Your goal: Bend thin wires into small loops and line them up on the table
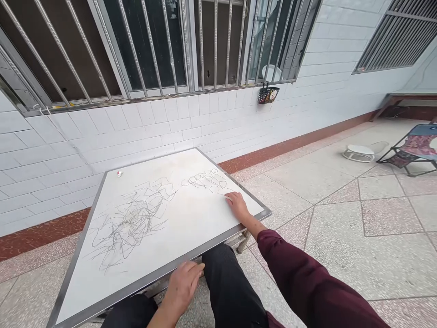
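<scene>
A white tabletop (191,228) with a grey metal rim carries a dense tangle of thin dark lines (133,223) on its left half. Looser loops of similar lines (205,178) lie near the far right edge; whether they are drawn or are loose strands, I cannot tell. My right hand (237,206) rests on the right part of the tabletop, fingers bent and close together, fingertips beside the end of a thin line. Anything between them is too small to name. My left hand (184,284) is at the near edge above my lap, fingers curled together, their inner side hidden.
A tiny white and red object (119,173) sits at the far left corner. Behind the table are a white tiled wall (164,120) and barred windows. A small black basket (268,94) hangs there. On the right are a low white seat (360,151) and a folding chair (419,143).
</scene>
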### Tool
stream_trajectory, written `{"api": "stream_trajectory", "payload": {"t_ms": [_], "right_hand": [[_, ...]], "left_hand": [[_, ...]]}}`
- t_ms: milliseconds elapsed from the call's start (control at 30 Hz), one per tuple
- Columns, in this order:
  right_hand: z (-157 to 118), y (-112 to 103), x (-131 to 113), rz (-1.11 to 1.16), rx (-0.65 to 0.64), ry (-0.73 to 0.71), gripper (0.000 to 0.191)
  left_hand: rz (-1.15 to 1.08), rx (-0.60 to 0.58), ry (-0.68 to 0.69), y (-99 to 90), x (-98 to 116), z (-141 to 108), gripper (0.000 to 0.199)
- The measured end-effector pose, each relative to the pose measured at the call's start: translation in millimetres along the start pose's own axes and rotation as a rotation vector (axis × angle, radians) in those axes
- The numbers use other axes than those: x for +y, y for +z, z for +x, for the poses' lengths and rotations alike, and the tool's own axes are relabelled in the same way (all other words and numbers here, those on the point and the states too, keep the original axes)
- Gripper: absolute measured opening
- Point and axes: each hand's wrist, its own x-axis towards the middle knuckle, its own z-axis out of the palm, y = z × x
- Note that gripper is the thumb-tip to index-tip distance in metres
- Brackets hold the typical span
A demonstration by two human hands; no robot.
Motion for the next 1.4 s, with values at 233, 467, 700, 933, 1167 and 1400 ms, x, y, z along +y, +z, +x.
{"api": "stream_trajectory", "payload": {"t_ms": [233, 467, 700, 933, 1167, 1400], "right_hand": [[33.0, 20.4, 21.5, 0.04, -0.045, -0.038, 0.021], [30.5, 22.9, 25.8, 0.056, -0.098, -0.064, 0.024], [29.7, 18.9, 22.8, 0.033, -0.124, -0.067, 0.029], [24.8, 15.0, 21.3, -0.018, -0.162, -0.1, 0.03], [22.1, 7.9, 20.3, -0.042, -0.222, -0.205, 0.03], [10.2, -7.4, 27.6, -0.024, -0.24, -0.276, 0.028]], "left_hand": [[0.126, 0.029, 0.063, 27.2, -44.7, 184.5, 0.043], [0.197, 0.037, 0.047, 62.6, -63.6, 255.9, 0.051], [0.211, -0.048, 0.119, 68.8, -70.4, 269.7, 0.048], [0.21, -0.042, 0.091, 74.2, -71.5, 269.7, 0.05], [0.199, -0.037, 0.07, 75.4, -71.7, 270.5, 0.049], [0.187, -0.021, 0.071, 74.6, -68.6, 270.4, 0.048]]}}
